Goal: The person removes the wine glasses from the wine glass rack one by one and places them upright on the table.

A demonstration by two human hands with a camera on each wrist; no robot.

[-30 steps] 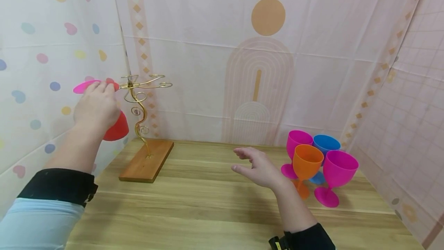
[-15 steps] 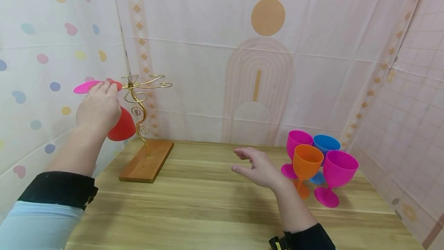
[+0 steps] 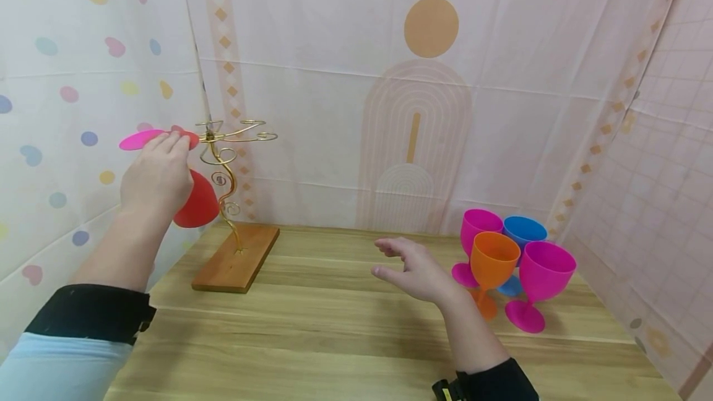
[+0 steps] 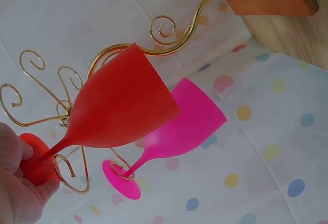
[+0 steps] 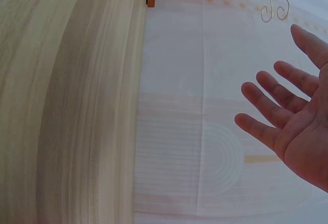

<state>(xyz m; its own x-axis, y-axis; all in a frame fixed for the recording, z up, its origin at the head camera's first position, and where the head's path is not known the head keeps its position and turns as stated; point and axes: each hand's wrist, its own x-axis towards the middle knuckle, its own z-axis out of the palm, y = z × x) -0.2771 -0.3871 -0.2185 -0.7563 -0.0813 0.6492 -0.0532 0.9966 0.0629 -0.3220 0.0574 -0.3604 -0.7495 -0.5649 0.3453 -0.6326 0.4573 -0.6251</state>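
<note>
My left hand (image 3: 158, 181) holds a red plastic goblet (image 3: 196, 204) upside down by its round foot, beside the upper arms of a gold wire glass rack (image 3: 210, 136). In the left wrist view, thumb and fingers pinch the foot, and a curled hook (image 4: 72, 175) of the rack lies right by the goblet's stem. A pink goblet (image 4: 187, 121) hangs bowl-down from a neighbouring hook; in the head view only its foot (image 3: 136, 140) shows past my hand. My right hand (image 3: 414, 270) hovers over the table with fingers spread loosely, holding nothing.
On the right of the wooden table (image 3: 334, 333) stand several upright goblets: orange (image 3: 492, 263), blue (image 3: 523, 228) and two magenta ones, the nearer (image 3: 548, 270) at the front. The rack's brown wooden base (image 3: 239, 262) sits at the left. Patterned curtains (image 3: 312, 110) enclose the back and sides.
My left hand has moved the red goblet slightly right, closer to the rack's stem, with most of the shift in the first half second. My right hand has stayed still.
</note>
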